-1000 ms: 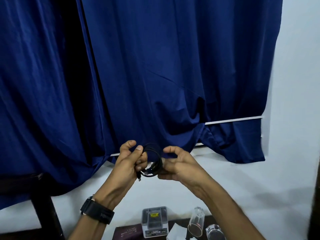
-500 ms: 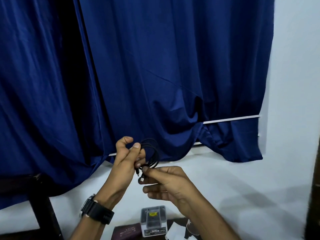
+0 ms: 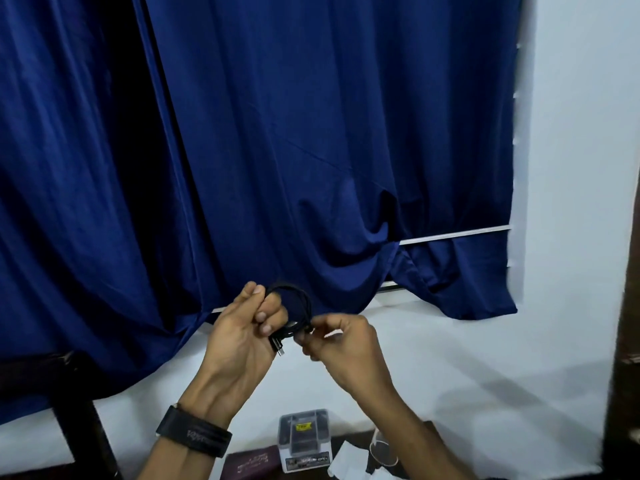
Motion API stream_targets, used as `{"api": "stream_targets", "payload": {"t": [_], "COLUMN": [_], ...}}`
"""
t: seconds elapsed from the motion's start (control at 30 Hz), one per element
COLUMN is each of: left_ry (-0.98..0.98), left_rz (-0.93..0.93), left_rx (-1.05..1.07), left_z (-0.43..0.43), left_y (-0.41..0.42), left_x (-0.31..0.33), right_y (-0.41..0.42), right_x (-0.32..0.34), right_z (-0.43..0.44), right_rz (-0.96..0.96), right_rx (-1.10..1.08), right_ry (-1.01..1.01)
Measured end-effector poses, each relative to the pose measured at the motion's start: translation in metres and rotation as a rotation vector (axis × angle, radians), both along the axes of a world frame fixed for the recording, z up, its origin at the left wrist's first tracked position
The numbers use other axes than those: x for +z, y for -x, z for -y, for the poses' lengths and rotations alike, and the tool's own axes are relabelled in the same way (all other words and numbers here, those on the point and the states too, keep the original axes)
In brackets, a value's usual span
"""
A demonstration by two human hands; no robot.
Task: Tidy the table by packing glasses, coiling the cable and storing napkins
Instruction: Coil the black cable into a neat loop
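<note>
A black cable (image 3: 300, 303), wound into a small coil, is held up in front of the blue curtain. My left hand (image 3: 242, 332) grips the coil's left side with fingers curled round the loops; a plug end hangs just below. My right hand (image 3: 341, 344) pinches the cable at the coil's lower right. Far below, at the bottom edge, a clear glass (image 3: 382, 452) stands partly hidden behind my right forearm, and white napkins (image 3: 346, 460) lie beside it.
A clear plastic box (image 3: 304, 439) with dark contents and a dark maroon booklet (image 3: 251, 465) lie on the table at the bottom edge. A blue curtain (image 3: 311, 150) covers the wall ahead. A dark chair back (image 3: 52, 379) stands lower left.
My right hand rose from below the coil to its lower right side and now pinches the cable there. The left hand kept its grip on the coil.
</note>
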State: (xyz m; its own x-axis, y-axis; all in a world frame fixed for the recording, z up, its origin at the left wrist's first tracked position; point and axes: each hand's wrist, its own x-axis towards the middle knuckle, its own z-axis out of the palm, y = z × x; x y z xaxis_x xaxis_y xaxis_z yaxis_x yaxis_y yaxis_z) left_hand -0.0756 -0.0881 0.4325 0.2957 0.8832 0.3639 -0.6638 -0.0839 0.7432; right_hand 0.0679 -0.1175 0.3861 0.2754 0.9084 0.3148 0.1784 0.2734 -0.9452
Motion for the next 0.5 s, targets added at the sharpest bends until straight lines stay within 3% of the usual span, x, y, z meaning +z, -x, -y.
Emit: {"api": "stream_targets", "payload": {"t": [0.17,0.3,0.5], "left_ry": [-0.011,-0.102,-0.393], "left_rz": [-0.015,-0.157,-0.487], "left_rx": [0.047,0.137,0.315], "left_z": [-0.001,-0.009,-0.016], "left_y": [-0.003,-0.006,-0.002], "left_x": [0.002,-0.004,-0.011], "right_y": [0.0,-0.002,0.004], "right_x": [0.008,0.008,0.002], "right_z": [-0.002,0.003,0.002], "right_rz": [-0.374,-0.63,-0.544], "right_rx": [0.381,0.602,0.376], "right_ry": [-0.003,0.036,-0.085]}}
